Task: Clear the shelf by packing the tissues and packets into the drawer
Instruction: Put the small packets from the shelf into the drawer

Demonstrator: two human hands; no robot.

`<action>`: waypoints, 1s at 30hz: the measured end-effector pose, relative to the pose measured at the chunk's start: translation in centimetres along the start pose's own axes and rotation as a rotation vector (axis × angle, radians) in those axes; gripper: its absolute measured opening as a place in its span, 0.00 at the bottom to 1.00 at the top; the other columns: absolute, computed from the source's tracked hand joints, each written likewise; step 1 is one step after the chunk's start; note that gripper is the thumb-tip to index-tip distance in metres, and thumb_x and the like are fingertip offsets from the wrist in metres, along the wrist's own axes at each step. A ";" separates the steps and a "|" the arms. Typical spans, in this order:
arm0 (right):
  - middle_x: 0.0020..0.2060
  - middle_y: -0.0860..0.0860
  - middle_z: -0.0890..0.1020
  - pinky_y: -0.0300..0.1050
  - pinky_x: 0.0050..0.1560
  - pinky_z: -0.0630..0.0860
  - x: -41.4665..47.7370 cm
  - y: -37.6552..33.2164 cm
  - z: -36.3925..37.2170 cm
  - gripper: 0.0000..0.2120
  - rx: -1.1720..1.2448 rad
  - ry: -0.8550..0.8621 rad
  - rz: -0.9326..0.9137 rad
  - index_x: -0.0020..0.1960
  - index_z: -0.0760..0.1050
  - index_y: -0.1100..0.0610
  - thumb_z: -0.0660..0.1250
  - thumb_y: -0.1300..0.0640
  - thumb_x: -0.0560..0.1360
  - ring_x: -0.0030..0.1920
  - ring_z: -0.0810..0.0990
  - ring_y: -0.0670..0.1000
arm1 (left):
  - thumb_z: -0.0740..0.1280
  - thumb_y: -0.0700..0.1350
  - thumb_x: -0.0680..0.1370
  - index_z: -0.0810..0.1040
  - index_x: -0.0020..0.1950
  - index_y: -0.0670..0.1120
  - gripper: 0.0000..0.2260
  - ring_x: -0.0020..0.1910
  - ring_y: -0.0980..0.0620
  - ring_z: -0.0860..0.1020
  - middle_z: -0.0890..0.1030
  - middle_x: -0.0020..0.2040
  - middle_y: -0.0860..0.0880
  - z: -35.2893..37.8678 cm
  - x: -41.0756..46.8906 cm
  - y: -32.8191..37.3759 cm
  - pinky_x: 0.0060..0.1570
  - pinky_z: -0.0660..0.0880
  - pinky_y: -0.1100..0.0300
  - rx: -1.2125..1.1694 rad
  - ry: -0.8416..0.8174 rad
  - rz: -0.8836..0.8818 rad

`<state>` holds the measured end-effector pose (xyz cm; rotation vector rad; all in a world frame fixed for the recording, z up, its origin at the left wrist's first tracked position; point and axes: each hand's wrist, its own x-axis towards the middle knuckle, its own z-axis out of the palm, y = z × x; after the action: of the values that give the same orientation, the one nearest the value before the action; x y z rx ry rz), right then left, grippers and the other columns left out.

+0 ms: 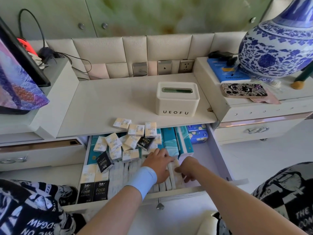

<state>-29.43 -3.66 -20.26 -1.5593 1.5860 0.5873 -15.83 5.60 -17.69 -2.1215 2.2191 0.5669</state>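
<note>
The drawer (218, 150) under the shelf (105, 102) is pulled out and holds many tissue packs. Both hands reach into its front right part. My left hand (159, 165) lies flat with spread fingers on a row of white packets (172, 175) standing on edge. My right hand (188, 168) pinches the top of one of these packets. Three small cream "Face" tissue packs (136, 130) lie on the shelf's front edge. A white "UEOFU" tissue box (177, 99) stands behind them. Loose cream and black packs (116, 146) are piled in the drawer's left half.
Teal tissue bricks (169, 141) and blue flowered packs (198, 134) fill the drawer's back. A blue-and-white vase (277, 46), a phone (243, 90) and a blue booklet (225, 70) are on the right cabinet. A framed picture (17, 77) and cables (49, 53) occupy the left ledge.
</note>
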 end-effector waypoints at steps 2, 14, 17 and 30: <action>0.38 0.54 0.83 0.44 0.30 0.79 -0.3 -0.4 -0.2 0.20 -0.062 0.034 -0.020 0.59 0.68 0.61 0.70 0.49 0.77 0.29 0.82 0.51 | 0.62 0.45 0.76 0.65 0.75 0.56 0.27 0.61 0.47 0.65 0.68 0.62 0.50 0.0 0.1 -0.1 0.63 0.66 0.52 0.000 0.000 0.010; 0.46 0.53 0.78 0.45 0.45 0.78 -5.5 -3.1 -2.1 0.11 -0.244 0.442 -0.249 0.57 0.74 0.59 0.61 0.56 0.77 0.46 0.79 0.54 | 0.62 0.30 0.72 0.76 0.58 0.48 0.19 0.60 0.49 0.70 0.74 0.57 0.50 -3.4 -1.6 -2.9 0.51 0.70 0.58 -0.081 0.344 -0.069; 0.46 0.54 0.78 0.46 0.45 0.78 -7.0 -5.4 -2.1 0.11 -0.242 0.485 -0.411 0.52 0.76 0.58 0.58 0.54 0.78 0.46 0.78 0.54 | 0.63 0.33 0.71 0.76 0.53 0.48 0.15 0.54 0.48 0.72 0.74 0.54 0.51 -4.7 -3.5 -5.0 0.48 0.68 0.58 -0.047 0.417 -0.201; 0.74 0.55 0.59 0.58 0.69 0.66 -4.8 -10.4 -0.4 0.41 -0.523 0.637 -0.789 0.80 0.44 0.52 0.65 0.55 0.75 0.69 0.64 0.58 | 0.68 0.44 0.73 0.65 0.66 0.55 0.23 0.66 0.42 0.64 0.58 0.69 0.46 -3.5 -10.5 -11.1 0.58 0.74 0.49 -0.282 0.021 -0.798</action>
<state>-19.94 -2.47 -14.01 -2.7603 1.0844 0.0387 -3.46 14.69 -14.44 -2.8589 1.1466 0.8032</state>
